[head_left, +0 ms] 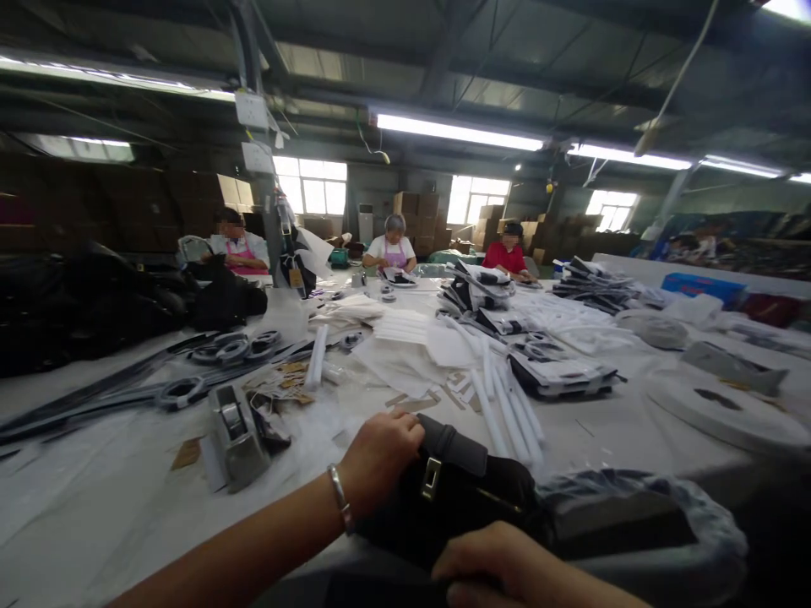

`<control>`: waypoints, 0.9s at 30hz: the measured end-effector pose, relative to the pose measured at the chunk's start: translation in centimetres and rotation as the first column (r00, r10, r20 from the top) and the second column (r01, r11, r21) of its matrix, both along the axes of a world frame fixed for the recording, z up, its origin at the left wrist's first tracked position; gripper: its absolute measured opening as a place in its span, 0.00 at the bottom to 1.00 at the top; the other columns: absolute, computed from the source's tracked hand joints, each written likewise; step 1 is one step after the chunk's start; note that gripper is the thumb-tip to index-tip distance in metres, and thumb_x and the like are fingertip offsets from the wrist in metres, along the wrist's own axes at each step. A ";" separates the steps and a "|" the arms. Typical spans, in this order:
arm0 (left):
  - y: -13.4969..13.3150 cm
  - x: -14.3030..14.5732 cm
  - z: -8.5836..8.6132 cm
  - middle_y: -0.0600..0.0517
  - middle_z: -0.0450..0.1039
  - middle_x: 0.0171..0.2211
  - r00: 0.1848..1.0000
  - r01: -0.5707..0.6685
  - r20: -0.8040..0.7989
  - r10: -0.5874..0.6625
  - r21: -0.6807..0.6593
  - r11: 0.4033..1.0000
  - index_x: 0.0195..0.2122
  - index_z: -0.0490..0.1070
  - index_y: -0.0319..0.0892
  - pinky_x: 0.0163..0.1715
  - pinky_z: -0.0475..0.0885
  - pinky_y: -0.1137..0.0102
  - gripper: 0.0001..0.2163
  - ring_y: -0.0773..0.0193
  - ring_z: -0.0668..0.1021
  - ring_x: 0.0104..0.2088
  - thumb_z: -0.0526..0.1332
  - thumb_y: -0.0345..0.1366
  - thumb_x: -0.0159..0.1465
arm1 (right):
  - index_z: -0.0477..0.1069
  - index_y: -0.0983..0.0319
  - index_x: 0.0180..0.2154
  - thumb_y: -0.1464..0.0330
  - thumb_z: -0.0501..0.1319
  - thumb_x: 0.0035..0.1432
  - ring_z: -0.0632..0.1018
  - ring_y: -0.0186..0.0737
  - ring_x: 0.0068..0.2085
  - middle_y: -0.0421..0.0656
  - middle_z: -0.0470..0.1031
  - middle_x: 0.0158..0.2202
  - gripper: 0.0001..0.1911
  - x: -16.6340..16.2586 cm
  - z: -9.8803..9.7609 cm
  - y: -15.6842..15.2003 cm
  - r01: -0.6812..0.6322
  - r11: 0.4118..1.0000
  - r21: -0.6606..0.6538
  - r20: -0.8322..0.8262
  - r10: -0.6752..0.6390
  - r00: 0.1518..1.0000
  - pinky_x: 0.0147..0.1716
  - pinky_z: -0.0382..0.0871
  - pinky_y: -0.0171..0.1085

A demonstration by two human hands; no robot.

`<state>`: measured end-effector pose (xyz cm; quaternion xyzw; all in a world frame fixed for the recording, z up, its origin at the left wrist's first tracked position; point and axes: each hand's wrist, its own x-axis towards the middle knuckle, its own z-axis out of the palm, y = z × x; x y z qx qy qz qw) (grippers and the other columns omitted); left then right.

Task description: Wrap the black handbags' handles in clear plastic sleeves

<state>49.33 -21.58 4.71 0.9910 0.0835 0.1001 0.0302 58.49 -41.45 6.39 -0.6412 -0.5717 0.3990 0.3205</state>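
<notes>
A black handbag (465, 494) with a metal buckle lies at the near edge of the white worktable (114, 507). My left hand (380, 460) is closed on the bag's top strap, a silver bracelet on its wrist. My right hand (507, 566) rests closed on the bag's near side at the bottom of the view. Just right of the bag sits a clear plastic bag (639, 515) holding something dark.
A tape dispenser (237, 435) stands left of the bag. White paper rolls (507, 405), tape rings (231, 348), stacks of packed black items (561, 376) and white sheets cover the table. Three people sit working at the far end. Cardboard boxes stand behind them.
</notes>
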 end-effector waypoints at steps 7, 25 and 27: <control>1.0 3.0 0.5 0.44 0.77 0.41 0.991 -0.120 -0.062 0.118 -0.031 0.992 0.46 0.67 0.38 0.39 0.72 0.65 0.17 0.52 0.78 0.41 0.67 0.29 0.57 | 0.77 0.60 0.38 0.68 0.58 0.63 0.69 0.45 0.60 0.46 0.70 0.59 0.09 3.4 -2.7 1.7 0.079 0.975 0.208 0.027 -0.086 0.996 0.61 0.57 0.41; 0.0 0.2 0.0 0.50 0.75 0.48 0.973 0.087 0.220 0.066 -0.617 0.782 0.48 0.76 0.49 0.49 0.69 0.68 0.14 0.58 0.76 0.47 0.66 0.39 0.61 | 0.79 0.60 0.37 0.53 0.65 0.55 0.78 0.49 0.45 0.46 0.80 0.38 0.17 5.5 -4.9 2.1 0.551 0.830 0.088 -0.663 -0.364 0.654 0.49 0.69 0.42; -0.4 -0.2 -0.3 0.51 0.76 0.48 0.957 0.094 0.261 0.124 -0.687 0.720 0.55 0.72 0.52 0.50 0.69 0.68 0.18 0.59 0.77 0.47 0.65 0.38 0.63 | 0.79 0.59 0.38 0.52 0.64 0.56 0.77 0.50 0.46 0.46 0.80 0.39 0.18 5.8 -5.1 2.1 0.535 0.835 0.127 -0.623 -0.352 0.698 0.50 0.68 0.43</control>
